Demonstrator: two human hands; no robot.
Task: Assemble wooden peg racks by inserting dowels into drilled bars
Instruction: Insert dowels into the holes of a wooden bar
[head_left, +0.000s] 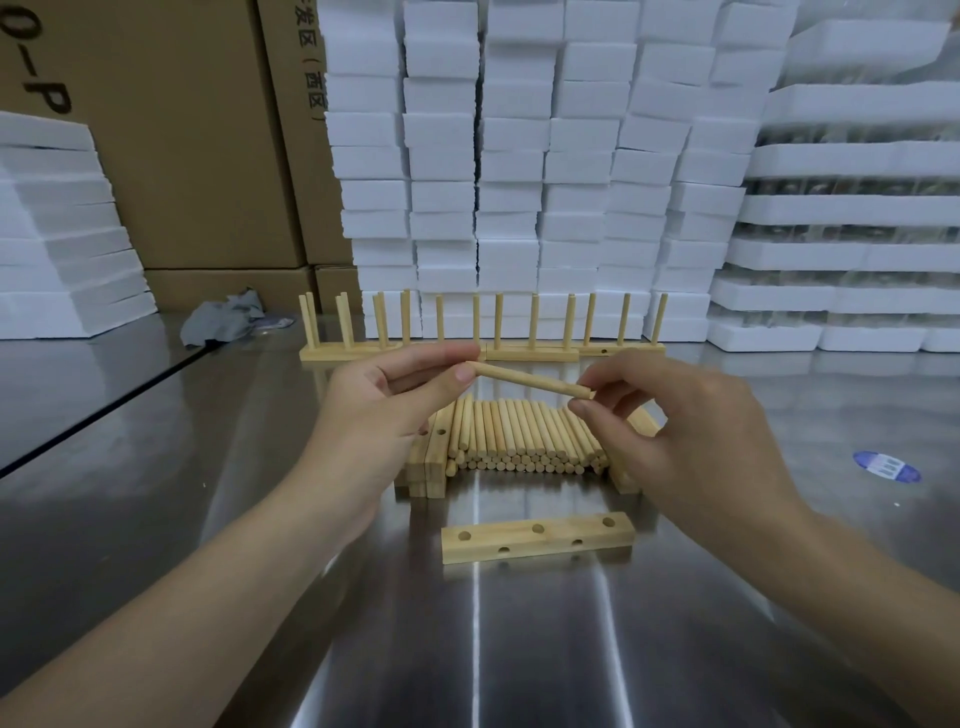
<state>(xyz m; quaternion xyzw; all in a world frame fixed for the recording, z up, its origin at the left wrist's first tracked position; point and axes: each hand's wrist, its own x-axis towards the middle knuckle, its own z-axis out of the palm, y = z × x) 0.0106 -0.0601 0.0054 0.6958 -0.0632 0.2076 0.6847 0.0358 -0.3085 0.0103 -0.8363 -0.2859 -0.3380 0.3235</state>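
One drilled bar (550, 540) lies flat on the steel table (467, 649) nearest the person, round holes showing in its top and front faces, and neither hand touches it. Beyond it, both hands are raised above the table with a single dowel (524, 378) between them. The left hand (379, 410) pinches the dowel's left end between thumb and curled fingers. The right hand (691, 447) pinches the narrower right end between thumb and forefinger, its other fingers loosely bent. The dowel hangs nearly level, sloping slightly down to the right, over a pile of dowels (519, 436) lying side by side. A stack of bars (428, 462) stands at the pile's left. Behind, a row of finished racks (530, 354) stands with pegs upright. A grey cloth (223, 317) lies far left and a blue sticker (887, 466) to the right. White foam blocks (519, 156) and cardboard boxes (197, 156) are stacked at the back.
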